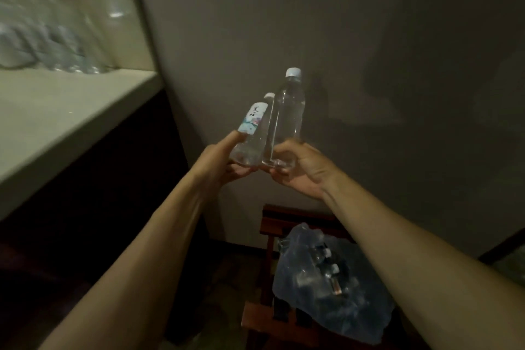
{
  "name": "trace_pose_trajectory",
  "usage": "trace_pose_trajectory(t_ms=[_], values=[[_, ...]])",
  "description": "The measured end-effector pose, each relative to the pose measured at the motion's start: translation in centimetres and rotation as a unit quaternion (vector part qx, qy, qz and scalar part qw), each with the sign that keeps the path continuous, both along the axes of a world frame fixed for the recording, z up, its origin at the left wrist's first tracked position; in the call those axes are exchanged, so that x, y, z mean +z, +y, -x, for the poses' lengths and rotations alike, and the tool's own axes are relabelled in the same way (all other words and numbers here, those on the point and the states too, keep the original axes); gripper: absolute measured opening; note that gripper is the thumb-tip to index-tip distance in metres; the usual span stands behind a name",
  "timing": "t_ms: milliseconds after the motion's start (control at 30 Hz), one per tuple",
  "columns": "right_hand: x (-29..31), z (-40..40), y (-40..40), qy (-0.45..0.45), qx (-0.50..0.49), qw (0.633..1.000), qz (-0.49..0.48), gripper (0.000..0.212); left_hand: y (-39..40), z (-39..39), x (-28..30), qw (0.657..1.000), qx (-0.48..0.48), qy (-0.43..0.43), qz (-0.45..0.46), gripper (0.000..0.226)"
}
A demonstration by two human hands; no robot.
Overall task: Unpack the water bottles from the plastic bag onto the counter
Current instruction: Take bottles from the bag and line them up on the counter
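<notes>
Already at ten o'clock the counter (65, 111) carries a row of bottles (56, 48) against its back edge (blurred; count not readable), with bare surface in front of them.

Centre of view, both hands raised in mid-air against the wall, well apart from the counter. Left hand (224, 163): fingers curled shut around the base of a labelled bottle (251, 133), which leans toward one o'clock. Right hand (301, 170): closed on the base of a taller clear bottle (287, 113), near upright, white cap at twelve o'clock. The two bottles touch or nearly touch along their sides; cannot tell which.

At five o'clock, the plastic bag (326, 284) lies open on a dark wooden stand (272, 221), more bottles visible inside, so the task is judged partly done.

Risks, as judgement:
- Both grips sit low on the bottles, so the weight is above the fingers; a quick swing toward nine o'clock could tip one out of hand.
- Set down too close to the standing row, a bottle could knock its neighbours over.
- Dim light makes the counter edge hard to judge; a base landing half off the edge would fall.
</notes>
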State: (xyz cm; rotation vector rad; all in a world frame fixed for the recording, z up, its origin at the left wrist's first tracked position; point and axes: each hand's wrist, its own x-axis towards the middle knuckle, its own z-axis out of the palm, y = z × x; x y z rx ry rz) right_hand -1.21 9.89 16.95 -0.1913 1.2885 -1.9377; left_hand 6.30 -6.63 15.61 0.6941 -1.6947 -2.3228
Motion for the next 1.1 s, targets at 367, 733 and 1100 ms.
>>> trace_pose_trajectory(t_ms=[367, 733, 1100], values=[[3.6, -3.4, -11.1, 0.117, 0.008, 0.993, 0.008, 0.034, -9.0, -6.1, 5.0, 0.986, -0.031, 0.037, 0.159, 0.045], [6.1, -10.8, -25.9, 0.251, -0.004, 0.968, -0.013, 0.065, -21.6, -13.1, 8.0, 0.96, -0.011, 0.091, 0.265, 0.032], [6.5, -13.3, -37.2, 0.256, -0.024, 0.966, -0.026, 0.06, -32.0, -15.9, 7.4, 0.941, 0.085, 0.035, 0.326, 0.054]])
